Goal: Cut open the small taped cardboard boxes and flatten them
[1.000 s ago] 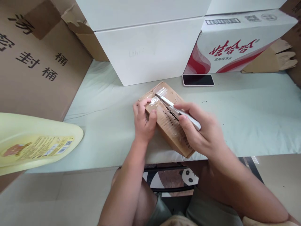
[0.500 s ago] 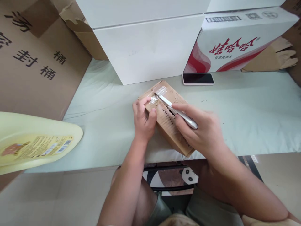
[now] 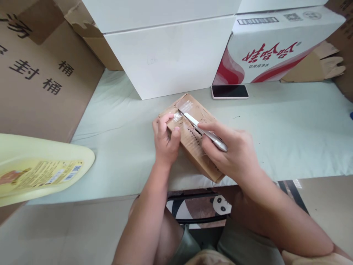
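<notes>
A small brown cardboard box (image 3: pixel 187 141) lies slanted on the pale green cloth, clear tape across its far end. Over that end's left edge my left hand (image 3: pixel 166 141) is closed, fingertips on the top and thumb at the near side. My right hand (image 3: pixel 230 149) grips a white and silver utility knife (image 3: pixel 205 132) above the box. The knife's blade tip touches the taped area near the far end. Dark print and a torn dark slit show on the box top beside the knife.
White cartons (image 3: pixel 171 59) stand behind the box, with a red and white carton (image 3: pixel 264 55) to their right. A phone (image 3: pixel 230 91) lies before them. At the left are a yellow bottle (image 3: pixel 52 169) and a large brown carton (image 3: pixel 41 81).
The whole view has shifted slightly, so things appear a little further left. Both hands, the knife and the box keep nearly the same positions relative to each other.
</notes>
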{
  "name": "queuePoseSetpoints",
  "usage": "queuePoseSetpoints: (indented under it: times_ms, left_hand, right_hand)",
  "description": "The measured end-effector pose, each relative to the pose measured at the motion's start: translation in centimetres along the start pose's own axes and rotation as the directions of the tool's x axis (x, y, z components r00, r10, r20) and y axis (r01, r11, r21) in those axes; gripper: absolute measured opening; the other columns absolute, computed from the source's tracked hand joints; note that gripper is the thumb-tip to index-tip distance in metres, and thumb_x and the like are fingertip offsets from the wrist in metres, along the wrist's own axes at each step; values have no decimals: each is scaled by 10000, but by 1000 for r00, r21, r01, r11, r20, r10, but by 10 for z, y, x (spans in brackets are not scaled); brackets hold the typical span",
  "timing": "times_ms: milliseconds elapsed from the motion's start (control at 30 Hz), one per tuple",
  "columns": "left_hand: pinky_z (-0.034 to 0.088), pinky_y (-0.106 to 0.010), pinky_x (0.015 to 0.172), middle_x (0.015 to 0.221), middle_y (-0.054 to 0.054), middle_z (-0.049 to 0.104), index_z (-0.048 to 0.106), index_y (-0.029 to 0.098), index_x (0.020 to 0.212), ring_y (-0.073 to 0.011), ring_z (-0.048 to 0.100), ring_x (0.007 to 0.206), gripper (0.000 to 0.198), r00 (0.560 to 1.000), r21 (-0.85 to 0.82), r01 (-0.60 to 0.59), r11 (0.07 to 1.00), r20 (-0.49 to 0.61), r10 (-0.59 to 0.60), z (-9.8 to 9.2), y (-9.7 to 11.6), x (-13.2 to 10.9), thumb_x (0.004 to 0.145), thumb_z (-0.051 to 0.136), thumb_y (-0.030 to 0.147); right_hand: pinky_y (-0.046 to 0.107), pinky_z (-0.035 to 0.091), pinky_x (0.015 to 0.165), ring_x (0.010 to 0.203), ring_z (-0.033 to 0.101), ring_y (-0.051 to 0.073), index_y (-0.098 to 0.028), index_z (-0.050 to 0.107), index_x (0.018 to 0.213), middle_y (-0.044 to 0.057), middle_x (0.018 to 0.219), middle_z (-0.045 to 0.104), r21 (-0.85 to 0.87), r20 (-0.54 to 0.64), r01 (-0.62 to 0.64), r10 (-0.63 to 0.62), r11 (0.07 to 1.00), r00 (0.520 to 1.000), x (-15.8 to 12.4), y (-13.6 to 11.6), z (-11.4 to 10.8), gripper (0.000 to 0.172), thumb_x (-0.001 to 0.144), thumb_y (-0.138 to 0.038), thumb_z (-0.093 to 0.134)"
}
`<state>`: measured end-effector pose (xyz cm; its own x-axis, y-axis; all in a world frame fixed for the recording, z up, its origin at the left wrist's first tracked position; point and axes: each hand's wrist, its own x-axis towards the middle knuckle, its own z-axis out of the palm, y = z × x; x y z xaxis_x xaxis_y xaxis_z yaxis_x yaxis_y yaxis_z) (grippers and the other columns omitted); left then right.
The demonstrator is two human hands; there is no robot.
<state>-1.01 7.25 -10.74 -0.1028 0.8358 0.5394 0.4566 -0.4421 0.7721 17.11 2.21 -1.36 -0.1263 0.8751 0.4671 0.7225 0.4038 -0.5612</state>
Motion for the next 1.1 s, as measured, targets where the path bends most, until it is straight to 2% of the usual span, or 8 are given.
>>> queuePoseSetpoints:
  times_ms: [100,367,733,967,1100]
  left_hand:
    - [485,-449,1054,1205,-88,640,570,283,1261,-280,577,1184,490,1000,-7,-15,1000,3,15,-1,0,0,1014,438,684]
    - [496,-464,1070,1219,-97,621,563,276,1271,-288,574,1198,578,999,48,38,998,36,-40,-2,2,-1,992,393,752]
    - [507,-457,1053,1203,-100,642,581,272,1268,-282,585,1188,554,1000,9,21,1000,21,-21,-2,1,-1,999,423,729]
    - [508,-446,1037,1194,-89,649,587,271,1257,-279,590,1187,527,1000,9,20,1000,15,-20,-2,3,-1,997,451,709]
    - [504,-439,1042,1190,-83,646,595,274,1257,-276,589,1191,517,1000,-4,16,1000,2,-16,-2,1,-1,997,467,702]
  right_hand:
    - [256,437,540,496,566,121,-226,768,1043,1,699,712,8,-15,19,-19,1000,1000,0,0,0,216,926,-204,588]
    - [248,433,507,550,627,133,-233,766,991,-3,673,711,-36,-81,16,-19,999,997,-6,-1,-1,202,886,-191,599]
    - [263,472,571,571,651,152,-241,792,1045,9,710,737,-14,-21,11,-11,1000,1000,0,1,1,244,900,-201,600]
    - [249,449,527,558,642,134,-224,768,967,-4,662,706,-11,-91,32,-32,999,995,-5,-2,-2,204,870,-155,603]
    - [246,457,532,570,648,133,-220,768,974,-2,669,703,-1,-91,34,-34,999,995,-6,-2,-3,210,873,-153,595]
